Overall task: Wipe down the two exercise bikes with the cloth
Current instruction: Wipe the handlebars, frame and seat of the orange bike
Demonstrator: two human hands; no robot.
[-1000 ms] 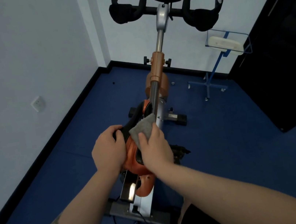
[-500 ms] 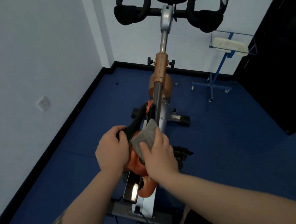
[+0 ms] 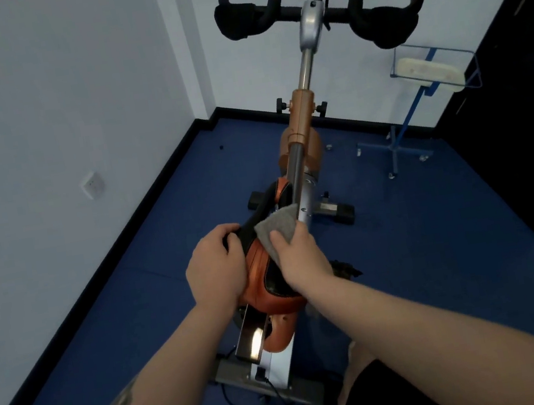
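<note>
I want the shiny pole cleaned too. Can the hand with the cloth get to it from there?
Probably yes. The right hand holds the grey cloth on the saddle, its corner right beside the silver post, with nothing between.

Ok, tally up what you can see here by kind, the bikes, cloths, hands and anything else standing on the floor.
Exercise bike: 1
Grey cloth: 1, held by the right hand
Hands: 2, left hand on the saddle, right hand
Blue stand: 1
Total: 5; a second bike is not in view.
</note>
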